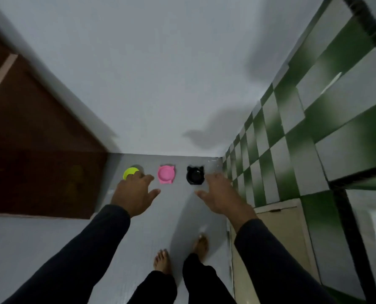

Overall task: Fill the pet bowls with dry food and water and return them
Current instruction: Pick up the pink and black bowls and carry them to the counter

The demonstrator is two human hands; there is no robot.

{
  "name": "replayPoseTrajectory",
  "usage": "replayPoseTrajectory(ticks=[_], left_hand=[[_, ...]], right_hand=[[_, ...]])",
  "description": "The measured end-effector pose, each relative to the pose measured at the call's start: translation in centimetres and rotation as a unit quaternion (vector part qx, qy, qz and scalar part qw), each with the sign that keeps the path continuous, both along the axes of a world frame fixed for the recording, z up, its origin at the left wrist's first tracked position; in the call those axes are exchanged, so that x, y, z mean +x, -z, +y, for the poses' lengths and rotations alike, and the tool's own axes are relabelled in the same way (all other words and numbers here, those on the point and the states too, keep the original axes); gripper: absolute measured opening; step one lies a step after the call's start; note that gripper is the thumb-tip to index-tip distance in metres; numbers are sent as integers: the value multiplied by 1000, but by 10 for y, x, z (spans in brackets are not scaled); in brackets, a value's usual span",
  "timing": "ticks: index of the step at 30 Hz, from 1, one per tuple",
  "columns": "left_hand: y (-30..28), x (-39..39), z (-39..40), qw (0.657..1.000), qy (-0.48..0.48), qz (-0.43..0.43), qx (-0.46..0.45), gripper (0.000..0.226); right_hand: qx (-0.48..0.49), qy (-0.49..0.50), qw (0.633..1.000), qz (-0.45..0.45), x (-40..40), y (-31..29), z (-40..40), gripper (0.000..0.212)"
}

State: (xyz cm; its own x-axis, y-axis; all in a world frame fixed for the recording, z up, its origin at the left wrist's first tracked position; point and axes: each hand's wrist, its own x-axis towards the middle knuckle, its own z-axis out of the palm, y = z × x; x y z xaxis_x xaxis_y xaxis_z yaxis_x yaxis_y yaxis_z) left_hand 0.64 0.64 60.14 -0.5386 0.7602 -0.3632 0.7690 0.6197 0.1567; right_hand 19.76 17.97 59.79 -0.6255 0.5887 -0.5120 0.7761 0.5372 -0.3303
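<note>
We see bare grey floor [182, 216] between us and three bowls in a row against the wall [160, 84]: yellow bowl [129, 172], pink bowl [166, 174], black bowl [195, 175], with gaps between them. A brown door [40, 161] hems the left, checkered tiles [281, 161] the right.

Three pet bowls stand in a row on the grey floor [51, 238] by the white wall [160, 73]: a yellow bowl [129, 172], a pink bowl [166, 174] and a black bowl [195, 175]; the left hand [134, 194] reaches forward with fingers spread, covering part of the yellow bowl; the right hand [219, 194], also spread, is just beside the black bowl; a brown door [35, 161] is at left; green checkered tiles [292, 139] at right; two bare feet [163, 260] are below.
</note>
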Motion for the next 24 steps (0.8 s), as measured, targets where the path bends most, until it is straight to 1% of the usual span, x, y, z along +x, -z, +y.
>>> replayPoseTrajectory(ticks=[6,10,15,20,24], left_hand=[[70,-23,41,1000,-17,-10,-6,51],[128,-42,63,1000,-16,0,-5,52],[238,-71,86,999,14,29,-12,54],[364,-97,107,1000,9,15,4,55],[458,-112,117,1000,-18,-3,12,55]], right_hand=[[-9,-23,1000,4,-24,66,47,59],[-23,-18,1000,-7,-37,130,74,57],[-21,2,1000,-21,-62,236,101,54],[-50,49,997,-15,-84,362,121,57],[-72,81,994,-22,-100,452,131,58]])
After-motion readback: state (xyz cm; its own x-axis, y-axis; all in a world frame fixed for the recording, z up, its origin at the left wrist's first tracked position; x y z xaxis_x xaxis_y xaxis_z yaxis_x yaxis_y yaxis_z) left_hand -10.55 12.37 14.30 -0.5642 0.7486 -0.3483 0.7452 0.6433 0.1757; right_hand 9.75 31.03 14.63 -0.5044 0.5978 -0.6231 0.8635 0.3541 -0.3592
